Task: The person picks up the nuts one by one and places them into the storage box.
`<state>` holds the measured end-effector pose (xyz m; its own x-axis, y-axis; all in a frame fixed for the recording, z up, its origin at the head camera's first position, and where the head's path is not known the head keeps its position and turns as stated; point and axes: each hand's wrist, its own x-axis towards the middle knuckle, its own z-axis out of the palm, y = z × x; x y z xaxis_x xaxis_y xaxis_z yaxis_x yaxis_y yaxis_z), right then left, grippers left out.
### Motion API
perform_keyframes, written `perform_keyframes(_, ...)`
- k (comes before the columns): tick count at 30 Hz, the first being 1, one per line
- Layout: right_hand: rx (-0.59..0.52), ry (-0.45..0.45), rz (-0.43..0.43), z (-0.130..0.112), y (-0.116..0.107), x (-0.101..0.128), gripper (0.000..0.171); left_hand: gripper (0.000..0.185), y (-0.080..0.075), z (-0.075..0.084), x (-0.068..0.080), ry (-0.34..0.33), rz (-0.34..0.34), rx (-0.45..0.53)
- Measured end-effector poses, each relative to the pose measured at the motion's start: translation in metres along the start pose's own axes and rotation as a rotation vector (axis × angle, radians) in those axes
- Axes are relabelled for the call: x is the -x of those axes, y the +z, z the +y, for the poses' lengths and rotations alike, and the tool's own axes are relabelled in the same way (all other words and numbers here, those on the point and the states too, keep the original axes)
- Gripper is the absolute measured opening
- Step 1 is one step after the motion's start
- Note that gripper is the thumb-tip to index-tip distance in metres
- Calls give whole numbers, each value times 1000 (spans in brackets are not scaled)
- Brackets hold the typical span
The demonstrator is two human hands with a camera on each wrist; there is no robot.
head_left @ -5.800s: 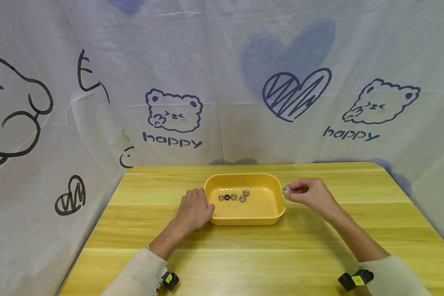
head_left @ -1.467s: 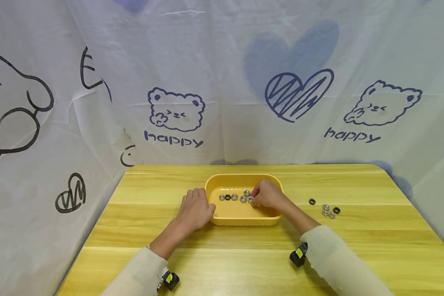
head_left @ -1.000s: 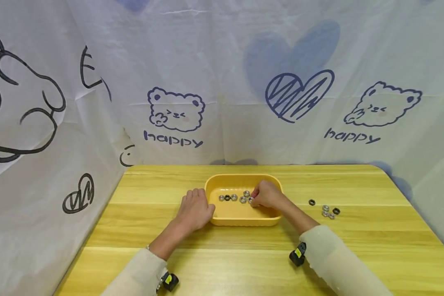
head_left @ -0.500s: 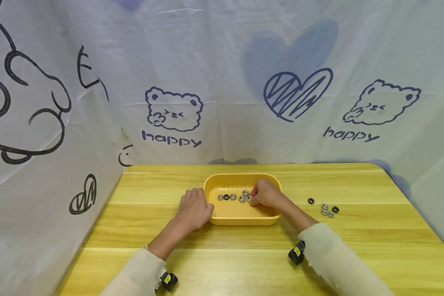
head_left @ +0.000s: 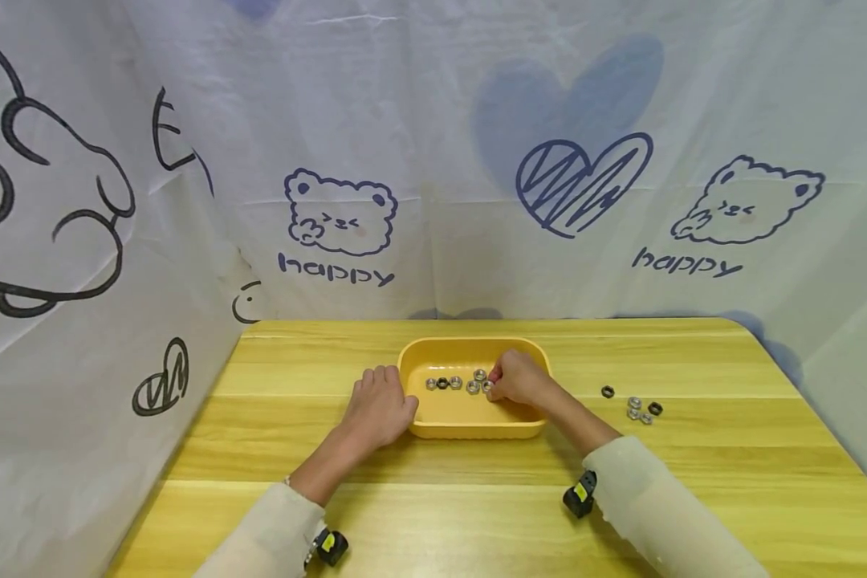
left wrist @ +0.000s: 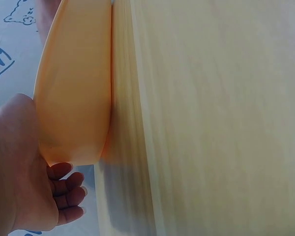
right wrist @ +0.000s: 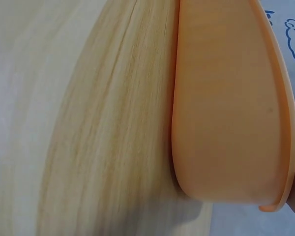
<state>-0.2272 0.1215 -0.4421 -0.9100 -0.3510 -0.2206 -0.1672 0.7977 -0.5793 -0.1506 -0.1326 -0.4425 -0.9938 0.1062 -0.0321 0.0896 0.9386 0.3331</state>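
Note:
A yellow plastic tray (head_left: 477, 431) stands on the table. My left hand (head_left: 379, 408) grips its left end, thumb at the rim; the left wrist view shows the fingers (left wrist: 69, 199) curled by the tray's outer wall (left wrist: 78, 88). Inside the tray, my right hand (head_left: 518, 379) pinches a silver hex nut (head_left: 487, 386) at the floor. Just left of it lie two more silver nuts (head_left: 473, 387), then a short row of silver nuts around a black nut (head_left: 443, 384). In the right wrist view the tray wall (right wrist: 231, 108) hides the right hand's fingers.
Right of the tray, several loose nuts lie on the wooden table (head_left: 433, 522): silver ones (head_left: 634, 403) in a cluster, a black nut (head_left: 655, 409) beside them and another black nut (head_left: 608, 392) nearer the tray. A printed cloth (head_left: 448, 265) hangs behind and at the left.
Earliest, the right hand held a silver nut outside the tray's right end; now it is inside, with a nut beside the others. Over the last second and a half both hands barely move.

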Motion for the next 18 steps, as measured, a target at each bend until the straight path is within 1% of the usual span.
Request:
perform_keyframes(2,14,-9,-5,-1,0,0,18,32,1,0,0,-1,7,0)
perform_keyframes(6,60,-34,-7,-5,1,2,34,32,3,0,0,-1,19,3)
perform_keyframes(7,77,-41,-5,-6,1,3,35,32,2,0,0,0,19,3)
perform_keyframes(12,171,-91,39,-12,2,8,28,32,4,0,1,6,13,5)
perform_keyframes(18,212,-128,78,-13,5,10,17,31,6,-2,0,14,20,-11)
